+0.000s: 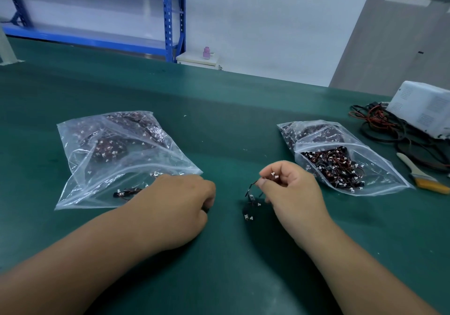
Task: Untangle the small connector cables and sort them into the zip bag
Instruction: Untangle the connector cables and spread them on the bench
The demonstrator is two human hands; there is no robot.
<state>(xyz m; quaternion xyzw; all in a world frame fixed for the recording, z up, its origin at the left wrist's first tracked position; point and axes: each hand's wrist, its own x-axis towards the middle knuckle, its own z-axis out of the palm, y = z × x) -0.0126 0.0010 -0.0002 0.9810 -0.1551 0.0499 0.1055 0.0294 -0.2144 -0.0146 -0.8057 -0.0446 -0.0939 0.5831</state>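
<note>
Green table (219,120): right hand (289,188) pinches a dangling cable clump (252,202), likely lifted so strands fall apart; left hand (175,205) curls by the ten-o'clock zip bag (117,154) mouth, its hold unclear. Tangled stock bag (341,159) lies at two o'clock.

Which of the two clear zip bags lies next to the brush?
The right zip bag, whose right edge nearly reaches the brush. The left zip bag lies far from it, by the left hand.

The left hand (180,207) covers its fingertips; whether they grip the dark speck (206,209) beneath is unclear. At three o'clock a white plastic box (423,107) runs off the edge; blue metal shelving (168,10) at eleven is blurred.
</note>
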